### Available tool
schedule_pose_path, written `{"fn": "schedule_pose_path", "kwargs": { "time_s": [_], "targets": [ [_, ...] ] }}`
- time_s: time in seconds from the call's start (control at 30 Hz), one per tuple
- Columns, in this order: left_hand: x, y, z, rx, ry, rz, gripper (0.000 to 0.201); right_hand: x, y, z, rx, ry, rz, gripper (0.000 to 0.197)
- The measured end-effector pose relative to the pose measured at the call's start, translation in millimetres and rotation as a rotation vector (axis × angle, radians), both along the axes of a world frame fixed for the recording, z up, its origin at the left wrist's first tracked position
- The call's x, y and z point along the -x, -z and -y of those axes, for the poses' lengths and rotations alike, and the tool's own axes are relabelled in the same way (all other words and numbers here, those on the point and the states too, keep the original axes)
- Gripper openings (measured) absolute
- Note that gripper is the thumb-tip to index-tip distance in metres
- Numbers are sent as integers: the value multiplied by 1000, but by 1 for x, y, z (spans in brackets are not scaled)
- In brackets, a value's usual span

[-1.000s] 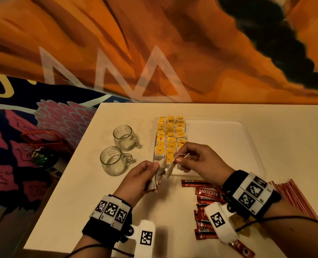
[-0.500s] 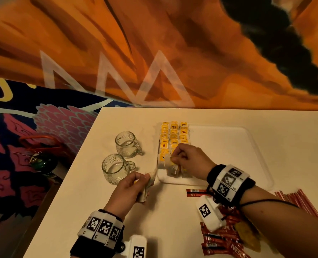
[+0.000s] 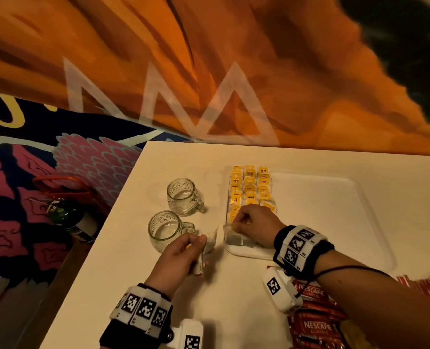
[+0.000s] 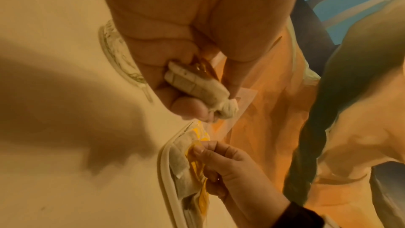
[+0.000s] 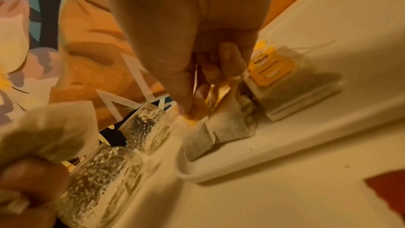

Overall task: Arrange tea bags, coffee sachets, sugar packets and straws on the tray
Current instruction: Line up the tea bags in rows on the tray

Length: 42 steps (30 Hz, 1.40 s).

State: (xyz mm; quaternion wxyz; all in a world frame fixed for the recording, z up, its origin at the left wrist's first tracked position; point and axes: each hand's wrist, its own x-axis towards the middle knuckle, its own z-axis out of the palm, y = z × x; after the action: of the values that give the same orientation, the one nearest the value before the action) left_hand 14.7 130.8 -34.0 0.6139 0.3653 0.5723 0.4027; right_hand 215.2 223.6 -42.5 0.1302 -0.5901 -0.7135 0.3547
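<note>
Several tea bags (image 3: 250, 187) with yellow tags lie in three rows along the left side of the white tray (image 3: 360, 197). My right hand (image 3: 239, 221) pinches the yellow tag of one tea bag (image 3: 234, 240) lying in the tray's near-left corner; the right wrist view shows this tea bag (image 5: 221, 133) with thumb and finger on its tag. My left hand (image 3: 201, 242) grips a bundle of tea bags (image 3: 211, 244) just left of the tray, also seen as a bundle (image 4: 197, 82) in the left wrist view. Red coffee sachets (image 3: 314, 323) and red straws (image 3: 425, 285) lie on the table near me.
Two glass mugs (image 3: 183, 196) (image 3: 165, 230) stand left of the tray, the nearer one close to my left hand. The table's left edge (image 3: 113, 222) drops to a patterned floor with a bottle (image 3: 70, 217). An orange wall backs the table.
My right hand carried one tea bag from beside my left hand onto the tray's near-left corner. My left hand drew back toward the nearer mug with its bundle.
</note>
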Motion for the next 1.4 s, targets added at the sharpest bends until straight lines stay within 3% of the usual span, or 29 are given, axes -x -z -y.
{"fn": "schedule_pose_path", "kwargs": {
  "time_s": [0.17, 0.27, 0.3, 0.37, 0.43, 0.47, 0.6, 0.7, 0.83, 0.97, 1.07, 1.4],
  "targets": [
    [-5, -4, -6, 62, -34, 298, 14, -6, 2, -1, -32, -3, -3, 27],
    [-9, -9, -10, 55, -36, 395, 14, -9, -10, 6, -46, 85, -228, 15],
    [-12, -11, -11, 38, -28, 390, 14, -8, -17, 10, 28, 117, -338, 10],
    [-16, -12, -12, -30, 8, 288, 14, -5, -32, 18, 219, 138, -446, 37],
    [-20, -12, -11, -141, 86, 63, 14, -3, -42, 24, 317, 102, -397, 58],
    [-23, -12, -11, -195, 127, -42, 13, -3, -45, 28, 313, 79, -368, 58],
    [-33, -12, -5, -288, 167, -170, 4, -11, -43, 36, 234, 55, -409, 24],
    [-36, -13, -1, -272, 104, -142, 16, -21, -44, 43, 194, 61, -476, 17],
    [-35, -12, -1, -219, -8, -133, 15, -41, -50, 41, -7, 46, -337, 10],
    [-31, -10, -2, -73, -52, -7, 23, -68, -52, 33, -149, 59, -129, 10],
    [-29, -7, -1, -33, -49, 41, 30, -78, -43, 34, -112, 40, -73, 7],
    [-27, -1, -3, 14, -32, 98, 27, -83, -8, 35, 19, -6, -24, 4]
  ]
}}
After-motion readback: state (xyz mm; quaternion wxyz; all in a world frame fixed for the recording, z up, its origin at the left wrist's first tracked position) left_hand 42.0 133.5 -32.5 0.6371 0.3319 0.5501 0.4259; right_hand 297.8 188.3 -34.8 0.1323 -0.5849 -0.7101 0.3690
